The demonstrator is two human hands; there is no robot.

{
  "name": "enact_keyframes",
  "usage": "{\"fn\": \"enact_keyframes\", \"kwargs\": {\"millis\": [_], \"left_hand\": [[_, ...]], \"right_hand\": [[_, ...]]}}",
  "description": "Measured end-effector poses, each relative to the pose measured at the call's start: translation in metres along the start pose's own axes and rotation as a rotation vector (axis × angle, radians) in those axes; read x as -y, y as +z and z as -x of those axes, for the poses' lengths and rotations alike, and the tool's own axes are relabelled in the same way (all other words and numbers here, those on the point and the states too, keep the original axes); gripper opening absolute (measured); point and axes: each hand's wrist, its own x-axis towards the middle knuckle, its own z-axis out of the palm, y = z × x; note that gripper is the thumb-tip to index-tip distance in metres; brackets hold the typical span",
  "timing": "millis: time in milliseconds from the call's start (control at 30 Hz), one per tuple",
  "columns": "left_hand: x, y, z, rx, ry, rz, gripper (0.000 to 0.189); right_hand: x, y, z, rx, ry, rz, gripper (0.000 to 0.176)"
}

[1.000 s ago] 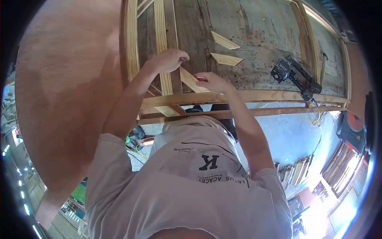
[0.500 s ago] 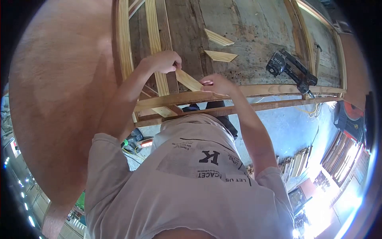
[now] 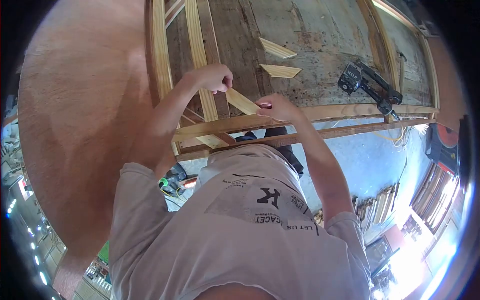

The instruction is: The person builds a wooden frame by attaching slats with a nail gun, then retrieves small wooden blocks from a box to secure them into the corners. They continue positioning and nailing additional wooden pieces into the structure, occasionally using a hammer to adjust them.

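Observation:
A short pale wood piece with angled ends (image 3: 242, 102) lies slantwise between my two hands, its lower end by the front rail of a wooden frame (image 3: 240, 122). My left hand (image 3: 212, 79) is at its upper end, fingers curled in, close to an upright slat (image 3: 196, 37). At the lower end, my right hand (image 3: 279, 107) grips the piece between thumb and fingers, just above the rail. Two similar angle-cut wood pieces (image 3: 278, 48) lie on the stained board beyond my hands.
A black nail gun (image 3: 370, 87) rests at the right, its lower end over the front rail. Near it a hammer (image 3: 402, 72) lies by a crosspiece. A large plywood sheet (image 3: 80, 100) fills the left side. Wood strips (image 3: 375, 207) stand low at the right.
The whole view has shifted slightly, so everything appears a little further right. Both hands stay at the ends of the same wood piece, with hardly any movement.

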Motion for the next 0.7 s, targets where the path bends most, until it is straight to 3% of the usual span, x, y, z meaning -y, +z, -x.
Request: {"fn": "enact_keyframes", "kwargs": {"millis": [500, 700], "left_hand": [[-0.002, 0.003, 0.002, -0.024, -0.021, 0.013, 0.017], [0.002, 0.006, 0.001, -0.044, 0.003, 0.003, 0.019]], "right_hand": [[-0.003, 0.004, -0.003, -0.045, -0.050, 0.040, 0.033], [0.001, 0.002, -0.005, 0.012, 0.025, 0.024, 0.033]]}}
